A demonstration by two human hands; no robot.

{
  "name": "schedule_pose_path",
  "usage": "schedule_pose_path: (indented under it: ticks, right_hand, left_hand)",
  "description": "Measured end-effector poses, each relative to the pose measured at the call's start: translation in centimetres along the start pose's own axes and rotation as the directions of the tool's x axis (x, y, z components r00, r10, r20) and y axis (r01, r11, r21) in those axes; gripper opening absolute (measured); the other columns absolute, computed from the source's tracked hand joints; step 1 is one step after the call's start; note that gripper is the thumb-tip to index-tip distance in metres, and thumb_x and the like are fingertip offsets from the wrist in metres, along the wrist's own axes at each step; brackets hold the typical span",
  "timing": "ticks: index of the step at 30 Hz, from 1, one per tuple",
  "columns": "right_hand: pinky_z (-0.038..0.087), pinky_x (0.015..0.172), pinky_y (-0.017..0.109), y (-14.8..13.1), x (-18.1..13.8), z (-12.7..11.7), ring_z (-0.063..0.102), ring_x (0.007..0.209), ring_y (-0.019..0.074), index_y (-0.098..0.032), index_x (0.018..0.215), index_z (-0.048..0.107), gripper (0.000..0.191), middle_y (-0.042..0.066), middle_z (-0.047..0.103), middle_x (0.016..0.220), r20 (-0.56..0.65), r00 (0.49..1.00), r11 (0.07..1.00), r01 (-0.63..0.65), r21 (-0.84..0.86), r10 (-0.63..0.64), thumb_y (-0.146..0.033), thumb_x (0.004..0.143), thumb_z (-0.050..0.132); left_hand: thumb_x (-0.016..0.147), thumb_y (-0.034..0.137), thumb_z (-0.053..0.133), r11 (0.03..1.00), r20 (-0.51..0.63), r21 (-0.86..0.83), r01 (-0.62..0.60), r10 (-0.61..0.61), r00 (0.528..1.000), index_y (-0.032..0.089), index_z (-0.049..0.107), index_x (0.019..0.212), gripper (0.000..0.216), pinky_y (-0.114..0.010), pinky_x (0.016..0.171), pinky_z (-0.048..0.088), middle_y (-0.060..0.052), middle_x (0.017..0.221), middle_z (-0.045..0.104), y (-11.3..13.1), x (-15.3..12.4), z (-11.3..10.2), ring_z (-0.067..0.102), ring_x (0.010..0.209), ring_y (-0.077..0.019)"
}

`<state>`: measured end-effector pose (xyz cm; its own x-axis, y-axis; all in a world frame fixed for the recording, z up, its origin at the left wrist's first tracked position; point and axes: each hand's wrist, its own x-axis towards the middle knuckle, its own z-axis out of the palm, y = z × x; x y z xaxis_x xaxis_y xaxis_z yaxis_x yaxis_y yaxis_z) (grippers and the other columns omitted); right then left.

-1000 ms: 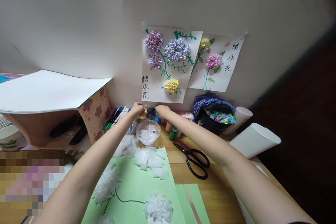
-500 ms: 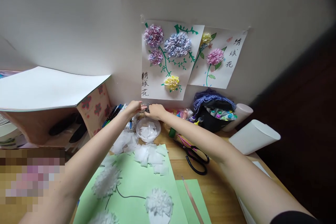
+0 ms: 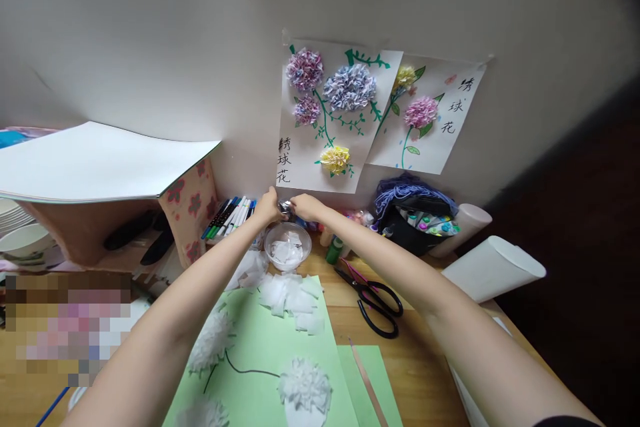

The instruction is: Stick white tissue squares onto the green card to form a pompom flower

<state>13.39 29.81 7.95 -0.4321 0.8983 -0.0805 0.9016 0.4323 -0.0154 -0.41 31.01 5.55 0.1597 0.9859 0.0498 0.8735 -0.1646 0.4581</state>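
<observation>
Both my arms reach to the back of the desk. My left hand [image 3: 267, 207] and my right hand [image 3: 304, 206] are closed together on a small shiny thing [image 3: 285, 208] that I cannot make out, just above a clear plastic cup [image 3: 287, 248] holding white tissue squares. Loose white tissue squares [image 3: 290, 300] lie on the green paper sheet [image 3: 260, 353], which carries white tissue flowers [image 3: 304, 390] and a drawn black stem.
Black scissors [image 3: 375, 299] lie right of the green sheet. Markers [image 3: 227, 215] lean by the wall. A dark pouch of markers with purple yarn [image 3: 413, 210], rolled white paper [image 3: 493, 267], a white board on a flowered box [image 3: 100, 163] and flower pictures [image 3: 330, 113] on the wall surround the spot.
My two hands have come closer together over the cup and now meet on the small shiny thing. The view has shifted slightly.
</observation>
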Motion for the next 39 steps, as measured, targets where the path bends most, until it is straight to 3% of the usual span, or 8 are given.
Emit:
schedule_pose_path:
  ticks: [11, 17, 20, 25, 29, 33, 36, 39]
  right_hand:
    - [0.042, 0.075, 0.026, 0.1, -1.9, -0.7, 0.063, 0.091, 0.0204, -0.010, 0.104, 0.055, 0.026, 0.015, 0.068, 0.101, -0.158, 0.987, 0.999, 0.004, 0.032, 0.001, -0.009, 0.090, 0.034]
    - [0.041, 0.073, 0.024, 1.1, -1.9, -0.5, 0.062, 0.084, 0.0174, -0.010, 0.103, 0.056, 0.024, 0.013, 0.069, 0.097, -0.155, 0.987, 0.997, 0.039, 0.068, -0.028, -0.012, 0.093, 0.034]
    - [0.041, 0.072, 0.024, 1.2, -1.2, -0.3, 0.063, 0.083, 0.0176, -0.009, 0.097, 0.061, 0.025, 0.014, 0.069, 0.097, -0.103, 0.993, 0.995, 0.063, 0.075, -0.055, -0.014, 0.093, 0.037]
    - [0.044, 0.074, 0.021, 2.0, -1.3, -0.5, 0.065, 0.088, 0.0165, -0.013, 0.095, 0.066, 0.027, 0.010, 0.071, 0.103, 0.005, 0.997, 0.994, 0.083, 0.071, -0.083, -0.026, 0.093, 0.042]
    - [0.046, 0.077, 0.026, 3.4, -2.2, -0.8, 0.064, 0.097, 0.0252, -0.011, 0.101, 0.065, 0.030, 0.016, 0.069, 0.107, 0.044, 0.999, 1.000, -0.012, -0.012, 0.012, -0.029, 0.077, 0.067]
    - [0.048, 0.077, 0.029, 3.7, -2.5, -0.4, 0.064, 0.100, 0.0293, -0.009, 0.107, 0.063, 0.045, 0.019, 0.067, 0.109, 0.056, 0.993, 0.991, -0.103, -0.080, 0.107, -0.022, 0.066, 0.076]
    - [0.050, 0.076, 0.028, 3.3, -2.3, 0.0, 0.065, 0.099, 0.0285, -0.012, 0.104, 0.064, 0.052, 0.016, 0.069, 0.106, 0.070, 0.991, 0.991, -0.109, -0.082, 0.115, -0.036, 0.060, 0.080]
    - [0.050, 0.076, 0.028, 3.0, -2.0, 0.1, 0.064, 0.101, 0.0281, -0.013, 0.104, 0.064, 0.056, 0.014, 0.069, 0.108, 0.061, 0.991, 0.991, -0.112, -0.074, 0.116, -0.043, 0.059, 0.080]
  left_hand:
    - [0.072, 0.015, 0.064, 0.972, -0.035, 0.230, -0.050, 0.059, 0.998, 0.011, 0.037, 0.121, 0.056, -0.030, 0.084, 0.044, -0.020, 0.106, 0.065, 0.2, 0.0, 1.0, 0.061, 0.105, -0.0295]
    - [0.065, 0.018, 0.072, 0.944, -0.039, 0.288, -0.158, 0.176, 0.984, 0.010, 0.044, 0.118, 0.060, -0.036, 0.089, 0.042, -0.023, 0.115, 0.058, 1.0, -0.9, 0.4, 0.056, 0.111, -0.0334]
    - [0.062, 0.023, 0.076, 0.910, -0.001, 0.293, -0.294, 0.307, 0.952, 0.016, 0.049, 0.115, 0.060, -0.035, 0.095, 0.039, -0.017, 0.123, 0.055, 1.6, -0.8, -0.2, 0.050, 0.118, -0.0316]
    - [0.074, 0.022, 0.066, 0.833, 0.120, 0.274, -0.481, 0.466, 0.876, 0.021, 0.060, 0.102, 0.029, -0.030, 0.089, 0.042, -0.008, 0.103, 0.065, 1.7, 0.6, -0.9, 0.058, 0.104, -0.0246]
    - [0.079, 0.013, 0.057, 0.755, 0.195, 0.274, -0.596, 0.563, 0.803, 0.017, 0.066, 0.084, 0.011, -0.030, 0.085, 0.043, -0.011, 0.099, 0.064, 1.3, 0.8, -0.6, 0.060, 0.099, -0.0231]
    - [0.078, 0.012, 0.056, 0.673, 0.258, 0.280, -0.685, 0.634, 0.729, 0.019, 0.066, 0.087, 0.015, -0.028, 0.087, 0.042, -0.011, 0.107, 0.062, 1.6, 0.8, 0.0, 0.059, 0.103, -0.0207]
    - [0.079, 0.016, 0.058, 0.652, 0.302, 0.299, -0.696, 0.627, 0.718, 0.019, 0.066, 0.088, 0.012, -0.026, 0.079, 0.044, -0.009, 0.097, 0.067, 2.2, 1.4, 0.5, 0.063, 0.093, -0.0199]
    - [0.082, 0.017, 0.052, 0.668, 0.289, 0.335, -0.665, 0.599, 0.747, 0.017, 0.063, 0.095, 0.017, -0.027, 0.070, 0.045, -0.009, 0.089, 0.069, 2.3, 2.0, 0.9, 0.065, 0.083, -0.0210]
